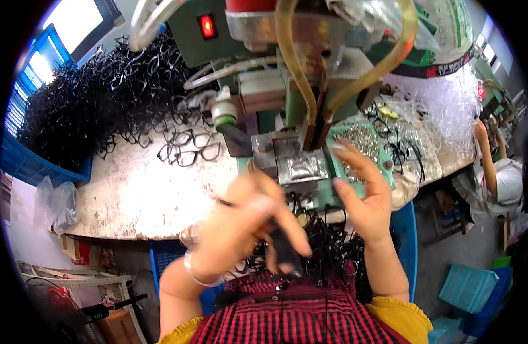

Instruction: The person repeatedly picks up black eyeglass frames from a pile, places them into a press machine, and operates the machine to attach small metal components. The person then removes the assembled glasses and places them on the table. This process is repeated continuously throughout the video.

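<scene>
My left hand point(247, 223), smeared by motion, is in front of the machine, above the lap. Its fingers curl around a dark, flat piece point(284, 251) too blurred to name. My right hand point(367, 200) is open, thumb and forefinger spread apart, over the near edge of a green tray point(384, 186). Small shiny metal parts point(358, 143) are heaped in this tray. Just left of the right fingertips is the machine's metal fixture point(303, 168), below two copper-coloured prongs point(317, 135). Black eyeglass frames point(333, 246) lie piled below the hands.
A big heap of black eyeglass frames point(103, 97) fills the far left, with several loose frames point(189, 150) on the worktable point(132, 200). Clear plastic pieces point(447, 109) are piled at far right. A blue crate point(410, 241) is below the table edge. Another person point(499, 178) sits at right.
</scene>
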A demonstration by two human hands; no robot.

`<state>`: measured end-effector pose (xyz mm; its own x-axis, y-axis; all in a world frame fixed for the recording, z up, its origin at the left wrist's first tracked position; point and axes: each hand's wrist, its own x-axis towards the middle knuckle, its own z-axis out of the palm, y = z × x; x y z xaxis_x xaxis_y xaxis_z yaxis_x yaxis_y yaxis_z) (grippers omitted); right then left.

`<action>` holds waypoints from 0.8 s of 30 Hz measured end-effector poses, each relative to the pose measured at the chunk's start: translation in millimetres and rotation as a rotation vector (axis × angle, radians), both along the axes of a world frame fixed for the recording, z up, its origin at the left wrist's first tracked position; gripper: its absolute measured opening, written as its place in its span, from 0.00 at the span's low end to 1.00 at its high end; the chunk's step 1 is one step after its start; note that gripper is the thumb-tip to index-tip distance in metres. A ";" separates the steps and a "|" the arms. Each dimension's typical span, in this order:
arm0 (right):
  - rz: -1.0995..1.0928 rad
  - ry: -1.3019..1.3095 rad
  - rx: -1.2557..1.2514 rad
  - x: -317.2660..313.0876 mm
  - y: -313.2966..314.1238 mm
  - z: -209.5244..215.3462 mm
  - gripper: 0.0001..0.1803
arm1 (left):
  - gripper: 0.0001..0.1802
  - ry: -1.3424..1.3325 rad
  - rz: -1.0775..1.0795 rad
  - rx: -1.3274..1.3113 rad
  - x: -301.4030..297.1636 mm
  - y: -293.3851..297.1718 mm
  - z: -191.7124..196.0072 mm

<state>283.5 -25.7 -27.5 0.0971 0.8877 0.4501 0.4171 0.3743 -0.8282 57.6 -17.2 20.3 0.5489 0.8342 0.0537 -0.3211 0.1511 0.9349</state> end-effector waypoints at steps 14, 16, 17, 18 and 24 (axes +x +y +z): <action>-0.520 -0.362 0.036 77.0 46.2 -64.0 0.07 | 0.12 -0.217 -0.208 -0.583 51.9 -1.3 -35.9; -0.500 -0.314 -0.031 88.1 44.4 -78.3 0.08 | 0.13 -0.215 -0.226 -0.602 52.6 -1.7 -36.9; -0.489 -0.292 -0.057 92.3 44.3 -82.7 0.08 | 0.13 -0.218 -0.234 -0.605 52.8 -0.6 -36.8; -0.499 -0.272 0.001 86.7 41.4 -76.4 0.09 | 0.14 -0.222 -0.243 -0.591 51.9 0.2 -37.0; -0.460 -0.036 -0.088 81.2 34.4 -69.5 0.07 | 0.16 -0.172 -0.307 -0.531 44.1 -0.2 -46.1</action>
<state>364.7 8.6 -97.0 0.4752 0.7910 0.3854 0.5526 0.0726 -0.8303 101.6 -17.4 -25.8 0.7877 0.5773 -0.2149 -0.3283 0.6887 0.6464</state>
